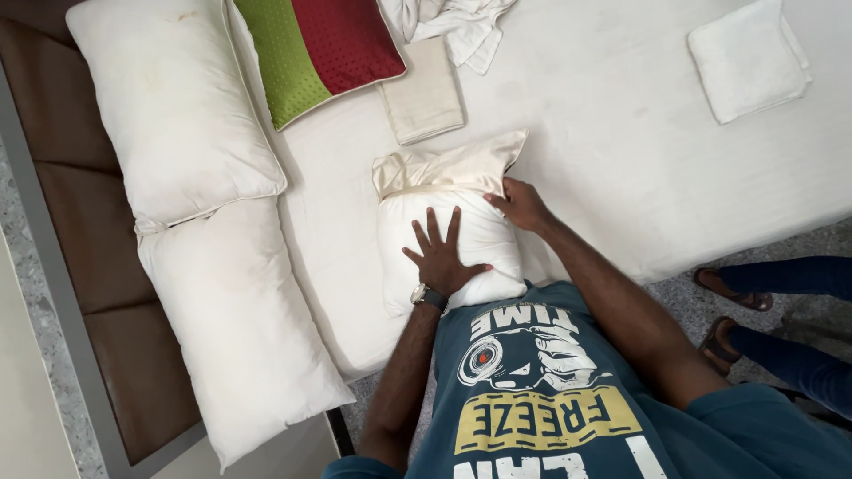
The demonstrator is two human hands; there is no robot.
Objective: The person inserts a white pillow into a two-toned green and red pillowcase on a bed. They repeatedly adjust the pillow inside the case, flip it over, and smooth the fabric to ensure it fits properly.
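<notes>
A bed (621, 151) with a white sheet fills the view, and near its front edge lies a white pillow (448, 253) partly inside a cream pillowcase (453, 164). The left hand (441, 255) presses flat on the pillow, fingers spread, while the right hand (522, 204) pinches the case's edge. By the look of it, the case covers only the far end, with most of the pillow bare.
</notes>
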